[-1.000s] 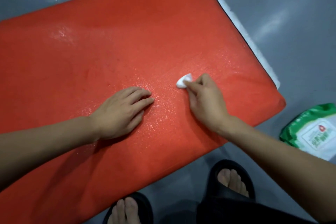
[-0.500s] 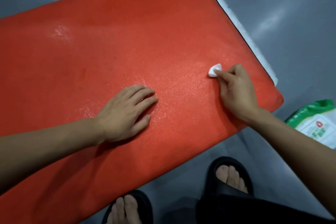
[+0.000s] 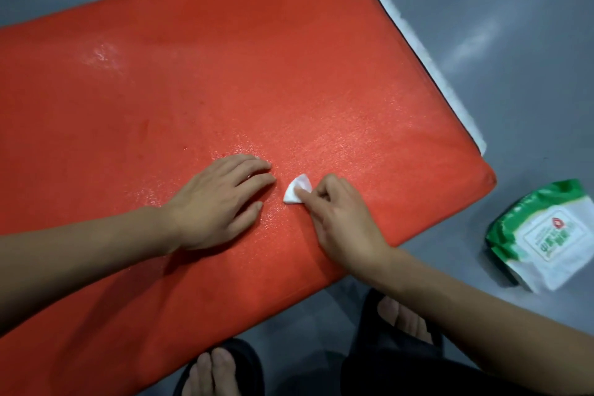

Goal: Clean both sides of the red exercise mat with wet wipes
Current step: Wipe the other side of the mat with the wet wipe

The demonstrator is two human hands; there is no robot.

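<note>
Grey, glossy floor all around, light streaking across it, and the red exercise mat lies spread over most of it, its far right edge showing a white strip peeking out from underneath. The mat's surface glistens with wet patches, one near the far left, another across the middle toward the near edge. Left hand lies flat on the mat, palm down, fingers straight and close together, holding nothing. Just beside its fingertips sits the wet wipe, folded into a small white wad and pressed onto the mat. Right hand has it, fingers curled, the fingertips pinching the wipe against the red surface, not far from the mat's near edge. Off the mat's near right corner, well apart on the floor, lies the green and white wipes pack. At the mat's near edge, two feet in black slippers stand on the floor.
</note>
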